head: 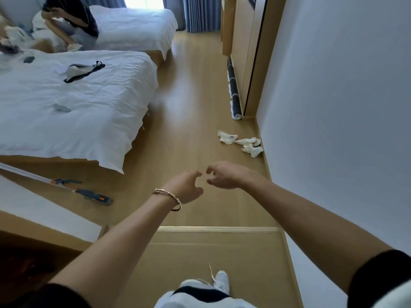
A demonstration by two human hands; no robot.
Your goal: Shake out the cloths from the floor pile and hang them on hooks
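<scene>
Head view: my left hand [188, 185] and right hand [224, 175] are stretched forward side by side, both empty, with fingers loosely curled and fingertips nearly meeting. The cloths [241, 143] lie at the floor's right edge, touching the skirting, well ahead of both hands. The risks I see: the cloths overlap, so one grab could lift two at once and spoil the shake. The wall is close enough that a wide shake could hit it. The mop [89, 193] lies across the floor by the near bed's [66, 112] corner, where a step back could catch it. No hooks are in view. My count: three white cloths, perhaps more underneath; two hands; one mop; two beds
</scene>
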